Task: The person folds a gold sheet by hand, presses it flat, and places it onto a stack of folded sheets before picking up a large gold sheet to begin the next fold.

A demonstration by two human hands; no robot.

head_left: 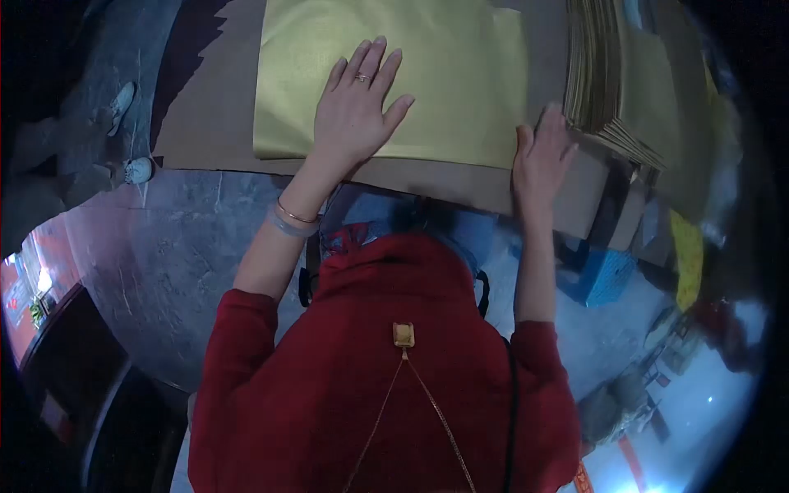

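A shiny gold sheet (460, 90) lies on the brown cardboard-covered table (209, 107) in front of me. Flat on its left half rests my left hand (353, 115), palm down, fingers stretched out, with a ring on one finger. My right hand (544, 156) is at the sheet's lower right corner, its fingers extended and thumb apart, over the brown surface. Just beyond the right fingertips stands a thick stack of gold sheets (596, 70), its layers fanned at the near corner.
Below the table's right side is a blue plastic basket (606, 275), with a yellow item (687, 259) hanging farther right. Someone's shoes (138, 171) show on the grey floor at the left. A dark chair-like object (78, 361) stands at the lower left.
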